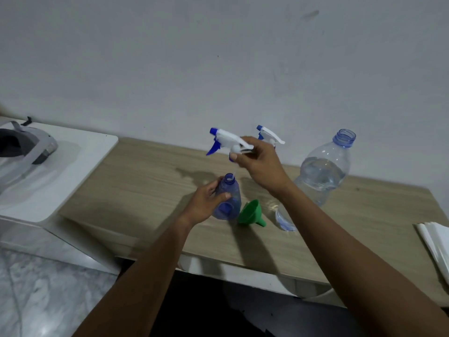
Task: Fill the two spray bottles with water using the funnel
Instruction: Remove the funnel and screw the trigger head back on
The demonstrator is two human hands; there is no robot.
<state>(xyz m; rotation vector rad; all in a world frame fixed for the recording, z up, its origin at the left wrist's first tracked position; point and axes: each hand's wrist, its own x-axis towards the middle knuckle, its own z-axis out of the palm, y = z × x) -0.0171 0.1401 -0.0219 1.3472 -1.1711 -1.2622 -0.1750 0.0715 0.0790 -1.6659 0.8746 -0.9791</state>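
Head view: second spray bottle (270,135) half-hidden

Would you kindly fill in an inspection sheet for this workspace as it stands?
Surface: wooden table, light grain.
Job's things: spray bottle upright, neck open; spray head lifted, tube in the neck; second spray bottle capped, behind the right hand; green funnel on its side; water bottle uncapped, partly full.
Clutter: white sheets at the right edge.
Grips: left hand holds the spray bottle; right hand holds the spray head.
Cables: nothing seen.
Surroundings: white wall; grey headset on a white side unit; tiled floor.
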